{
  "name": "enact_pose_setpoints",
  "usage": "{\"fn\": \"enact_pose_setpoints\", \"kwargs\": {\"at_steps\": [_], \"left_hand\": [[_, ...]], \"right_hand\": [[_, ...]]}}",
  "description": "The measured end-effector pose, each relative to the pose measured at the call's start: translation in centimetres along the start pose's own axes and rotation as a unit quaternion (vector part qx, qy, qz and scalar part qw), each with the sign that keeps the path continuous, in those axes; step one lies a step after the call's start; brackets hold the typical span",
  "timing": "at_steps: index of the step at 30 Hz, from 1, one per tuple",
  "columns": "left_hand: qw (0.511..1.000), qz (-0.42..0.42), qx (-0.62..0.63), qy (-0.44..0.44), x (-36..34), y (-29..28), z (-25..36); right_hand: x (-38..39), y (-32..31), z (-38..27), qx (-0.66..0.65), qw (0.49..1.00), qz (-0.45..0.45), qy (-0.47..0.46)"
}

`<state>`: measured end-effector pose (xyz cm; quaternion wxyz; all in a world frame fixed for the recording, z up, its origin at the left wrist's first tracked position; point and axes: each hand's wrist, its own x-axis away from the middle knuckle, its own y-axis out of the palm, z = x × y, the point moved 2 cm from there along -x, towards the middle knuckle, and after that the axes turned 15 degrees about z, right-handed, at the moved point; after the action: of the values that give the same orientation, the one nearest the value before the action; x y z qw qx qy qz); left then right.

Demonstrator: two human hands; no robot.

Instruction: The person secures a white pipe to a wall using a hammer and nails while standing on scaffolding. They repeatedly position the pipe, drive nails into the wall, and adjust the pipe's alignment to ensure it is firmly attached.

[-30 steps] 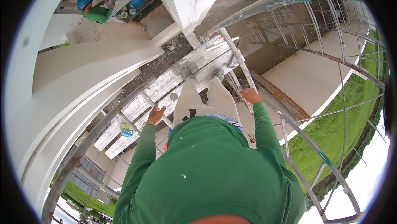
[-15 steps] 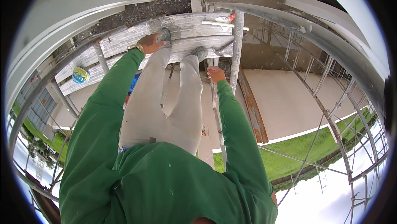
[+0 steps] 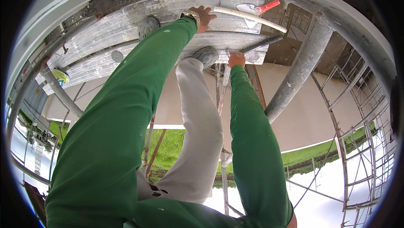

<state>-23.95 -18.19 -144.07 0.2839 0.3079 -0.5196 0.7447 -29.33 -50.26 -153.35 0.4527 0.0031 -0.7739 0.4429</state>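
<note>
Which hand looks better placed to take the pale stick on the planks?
Probably the left hand: it is spread open near the left end of the pale stick. The right hand is farther off, by the dark rod.

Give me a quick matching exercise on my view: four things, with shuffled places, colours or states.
1 Left hand
2 Right hand
3 Trowel
4 Stick

A Pale, crossing the trowel in this view
B Red-handled
C Spread open
D At the near edge of the planks

Pairs: 1-C, 2-D, 3-B, 4-A
</note>
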Motion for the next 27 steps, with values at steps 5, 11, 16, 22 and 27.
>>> {"fn": "enact_pose_setpoints", "kwargs": {"at_steps": [5, 11, 16, 22, 27], "left_hand": [[0.988, 0.109, -0.08, 0.072, -7.1, 4.3, 1.6], [0.934, 0.327, -0.008, 0.145, -11.8, 4.2, 8.2], [0.977, 0.146, -0.056, 0.147, -3.9, 6.8, -1.5], [0.943, 0.204, 0.248, 0.091, 7.6, 5.0, 1.5], [0.832, 0.154, 0.525, -0.09, 20.1, -1.9, -1.5]], "right_hand": [[-7.2, 4.5, 7.0, -0.002, 0.997, 0.052, 0.053], [-24.6, -11.3, 14.9, 0.207, 0.964, 0.163, -0.035], [-6.5, 2.7, 4.2, 0.203, 0.971, 0.088, -0.091], [2.6, -5.3, 1.0, 0.141, 0.968, 0.175, -0.11], [14.9, -5.4, -2.4, 0.041, 0.982, 0.107, -0.148]]}}
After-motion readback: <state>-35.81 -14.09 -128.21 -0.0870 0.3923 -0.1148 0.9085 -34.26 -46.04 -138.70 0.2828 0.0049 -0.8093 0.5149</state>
